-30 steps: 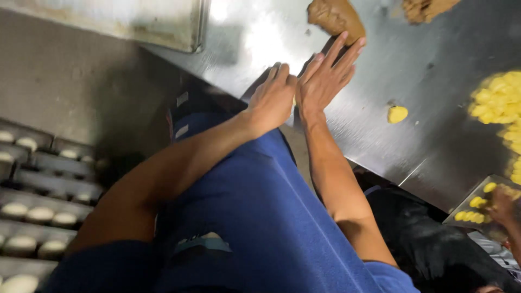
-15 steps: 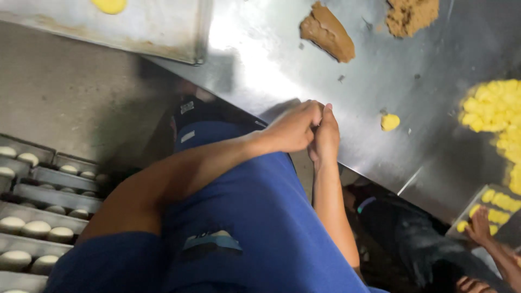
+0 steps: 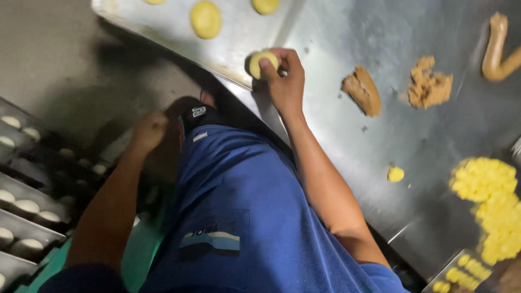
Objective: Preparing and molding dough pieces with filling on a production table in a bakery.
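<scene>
My right hand (image 3: 285,78) holds a round yellow dough ball (image 3: 262,63) between thumb and fingers at the near corner of a metal baking tray (image 3: 233,38). Three more yellow dough rounds (image 3: 205,19) lie on that tray. My left hand (image 3: 147,130) hangs low beside my blue-clad leg, blurred, fingers curled with nothing seen in it. Two lumps of brown filling (image 3: 362,91) sit on the steel table (image 3: 347,146) to the right of my right hand.
A heap of small yellow dough pieces (image 3: 491,206) lies at the table's right edge, with one loose piece (image 3: 395,174) near it. A brown dough roll (image 3: 496,51) is at top right. Racks of pale dough rounds (image 3: 21,209) stand at lower left.
My hands were together rolling over the table edge. They have parted: the right reached up to the tray with a dough ball, the left dropped to my side.
</scene>
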